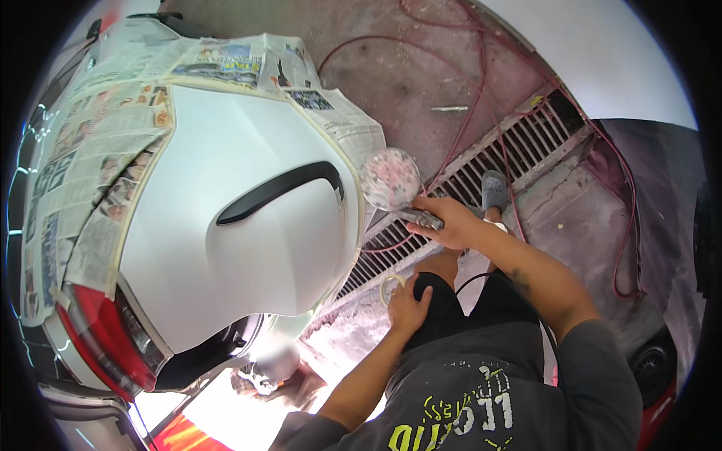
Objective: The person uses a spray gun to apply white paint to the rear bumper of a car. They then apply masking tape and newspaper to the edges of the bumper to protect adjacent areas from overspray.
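Clasping a spray gun [392, 180] is the right hand [449, 222]; the left hand [410, 307] seemingly holds a tape roll [383, 289].

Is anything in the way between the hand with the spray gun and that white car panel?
Nothing visible blocks the right hand and spray gun from the face of the white car panel; only newspaper, taped down, borders its upper right edge.

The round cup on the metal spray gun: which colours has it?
Round cup: whitish with pink blotches, best seen in the head view.
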A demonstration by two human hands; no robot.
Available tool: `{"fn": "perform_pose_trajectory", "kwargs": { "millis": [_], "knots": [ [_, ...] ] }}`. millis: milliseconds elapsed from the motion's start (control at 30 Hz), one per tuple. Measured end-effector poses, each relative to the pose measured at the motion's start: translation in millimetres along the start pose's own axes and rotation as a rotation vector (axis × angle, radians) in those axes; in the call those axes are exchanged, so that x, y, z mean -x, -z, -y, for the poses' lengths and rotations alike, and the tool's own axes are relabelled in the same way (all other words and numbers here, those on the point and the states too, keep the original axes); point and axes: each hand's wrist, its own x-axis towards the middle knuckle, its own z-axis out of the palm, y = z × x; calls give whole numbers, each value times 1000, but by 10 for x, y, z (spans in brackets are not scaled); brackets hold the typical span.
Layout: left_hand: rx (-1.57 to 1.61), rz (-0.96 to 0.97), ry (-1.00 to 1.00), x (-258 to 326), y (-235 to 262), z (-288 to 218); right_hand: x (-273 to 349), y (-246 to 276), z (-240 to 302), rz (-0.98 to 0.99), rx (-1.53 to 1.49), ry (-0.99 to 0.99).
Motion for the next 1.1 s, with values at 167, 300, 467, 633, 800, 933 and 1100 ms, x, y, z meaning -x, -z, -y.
{"fn": "perform_pose_trajectory", "kwargs": {
  "millis": [167, 300, 467, 633, 800, 933, 1100],
  "knots": [
    [-61, 214, -26, 191, -299, -7, -480, -436, -374, 113, -123, -69],
    [-39, 205, 20, 169, -345, 93, -747, -559, -488, 197, -126, -71],
    [-30, 169, -24, 127, -284, 287, -922, -645, -527, 211, -152, -54],
    [-31, 179, -11, 77, -224, 399, -1001, -592, -500, 216, -127, -100],
    [-11, 203, -19, 70, -191, 502, -1048, -642, -543, 222, -160, -86],
    [9, 234, 13, 39, -95, 502, -1074, -717, -569, 161, -156, -5],
    [-15, 205, -8, 25, -86, 532, -1135, -688, -505, 188, -224, -66]
  ]
}}
